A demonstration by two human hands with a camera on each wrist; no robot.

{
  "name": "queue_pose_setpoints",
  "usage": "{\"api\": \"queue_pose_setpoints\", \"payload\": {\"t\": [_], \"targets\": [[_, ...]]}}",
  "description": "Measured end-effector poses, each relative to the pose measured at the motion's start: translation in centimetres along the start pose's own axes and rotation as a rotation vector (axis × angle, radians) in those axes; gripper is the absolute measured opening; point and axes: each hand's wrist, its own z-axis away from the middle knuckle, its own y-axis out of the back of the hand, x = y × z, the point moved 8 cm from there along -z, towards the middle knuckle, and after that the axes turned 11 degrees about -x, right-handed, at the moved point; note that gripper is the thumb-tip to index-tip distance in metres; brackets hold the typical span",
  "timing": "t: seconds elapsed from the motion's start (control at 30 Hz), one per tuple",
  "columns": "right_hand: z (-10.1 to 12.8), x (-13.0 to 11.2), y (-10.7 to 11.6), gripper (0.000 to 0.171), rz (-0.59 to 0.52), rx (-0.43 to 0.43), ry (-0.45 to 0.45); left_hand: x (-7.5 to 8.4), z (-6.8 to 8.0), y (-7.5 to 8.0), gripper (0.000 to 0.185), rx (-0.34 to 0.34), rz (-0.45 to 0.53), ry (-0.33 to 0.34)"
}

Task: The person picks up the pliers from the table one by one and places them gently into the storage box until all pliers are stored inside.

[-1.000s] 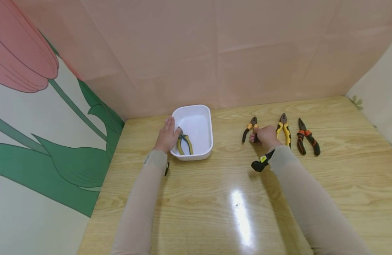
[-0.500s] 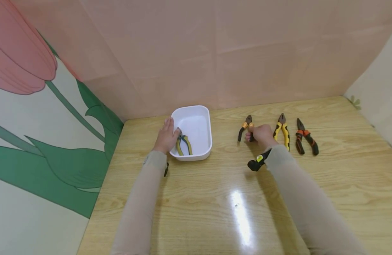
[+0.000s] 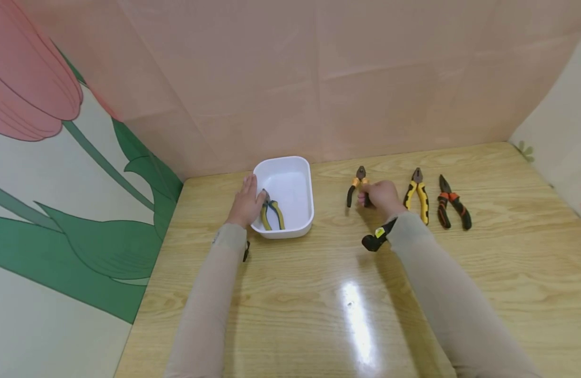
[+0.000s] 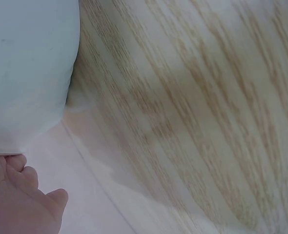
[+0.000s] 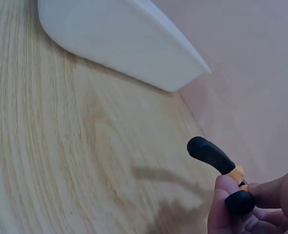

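**So the orange-and-black pliers are off the table now**

Comparing with a second ago, the right hand [image 3: 382,197] has shifted left and slightly back along the table [image 3: 319,294], taking the orange-and-black pliers [image 3: 355,185] with it. Earlier they sat close beside the yellow pliers [image 3: 417,193]; now there's a clear gap between them, and the right wrist view shows a shadow on the wood under the handles, so they look lifted rather than dragged. My read: that pair has left the row and is on its way across to the white tub [image 3: 287,197], though it's not there yet, roughly midway between the tub and the yellow pair.

Fingers: the right hand's fingers are curled tight around one handle, thumb and fingertips [image 5: 226,186] pinching it near the end, while the other black handle tip sticks out free. The nose end points away from the person.

The left hand [image 3: 247,202] hasn't budged. It rests against the left wall of the tub, fingers fairly straight and flat on the side, thumb at the rim, steadying it rather than gripping. Another pair of pliers [image 3: 273,212] with yellow-and-dark handles already lies inside. The red-and-black pliers [image 3: 453,209] lie untouched at the far right.
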Motion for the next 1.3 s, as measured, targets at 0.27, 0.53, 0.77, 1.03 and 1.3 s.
{"api": "queue_pose_setpoints", "payload": {"t": [0.27,0.53,0.77,1.03,1.3], "targets": [[0.2,-1.0,-0.5,0.038,-0.020,-0.019,0.029,0.1,0.1,0.1,0.067,-0.009,-0.003,-0.007],[0.5,-1.9,-1.1,0.039,-0.013,0.000,0.027,0.2,0.0,0.2,0.067,0.005,0.003,-0.026],[0.5,-2.3,-1.8,0.036,-0.023,0.008,0.034,0.0,0.0,0.1,0.067,0.003,-0.002,-0.020],[0.4,-2.6,-2.3,0.035,0.000,0.015,0.036,0.1,0.0,0.1,0.067,-0.002,0.001,-0.015],[0.6,-3.2,-3.2,0.036,0.000,-0.006,0.072,0.0,0.0,0.0,0.067,-0.004,0.003,-0.012]]}}
